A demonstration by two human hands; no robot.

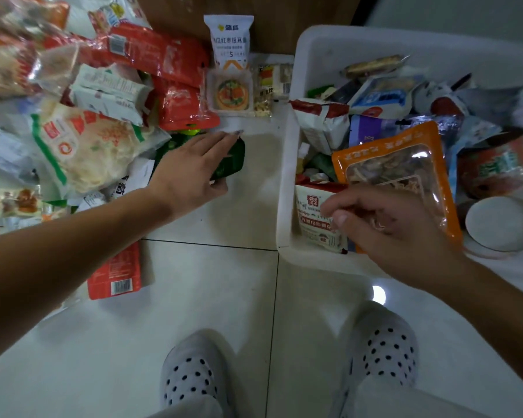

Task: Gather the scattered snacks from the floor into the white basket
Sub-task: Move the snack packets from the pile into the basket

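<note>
both reach; left hand [191, 165] grips green packet [234, 159]

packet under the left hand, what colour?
Dark green: the packet shows past the fingers of the left hand. Head view shows it best.

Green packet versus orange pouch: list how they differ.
The green packet lies on the floor beside the basket; the orange pouch rests inside it. The grip of the left hand covers most of the green packet; the orange pouch shows almost whole. The green packet looks opaque; the orange pouch has a clear window. Both are snack bags.
</note>
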